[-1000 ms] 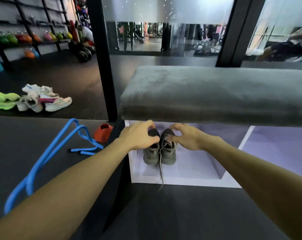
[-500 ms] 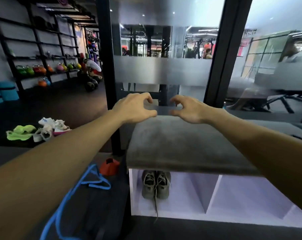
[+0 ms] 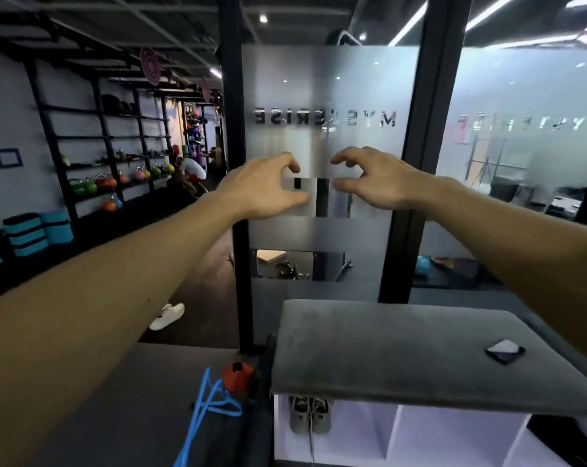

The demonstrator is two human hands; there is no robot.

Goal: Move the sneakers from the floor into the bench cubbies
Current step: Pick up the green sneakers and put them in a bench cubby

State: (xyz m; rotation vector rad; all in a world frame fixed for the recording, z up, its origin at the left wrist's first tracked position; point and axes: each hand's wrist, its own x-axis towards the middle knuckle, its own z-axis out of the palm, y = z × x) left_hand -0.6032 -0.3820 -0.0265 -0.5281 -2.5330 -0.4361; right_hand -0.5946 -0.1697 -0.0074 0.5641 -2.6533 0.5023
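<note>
From the head view, my left hand (image 3: 263, 188) and right hand (image 3: 374, 182) hover empty, fingers loosely curled and spread. The grey-green lace-up sneakers (image 3: 309, 414) sit together in the leftmost white bench cubby (image 3: 399, 433), under the grey cushioned tabletop (image 3: 386, 352). I judge the next pickup is the white sneaker (image 3: 167, 316) on the floor left of the black post (image 3: 243, 264); swing wide of it.

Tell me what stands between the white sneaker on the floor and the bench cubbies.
The black post rises between the white sneaker and the bench. Nearer the cubbies, an orange cone and a blue frame lie on the floor. Both hands are raised, holding nothing.
</note>
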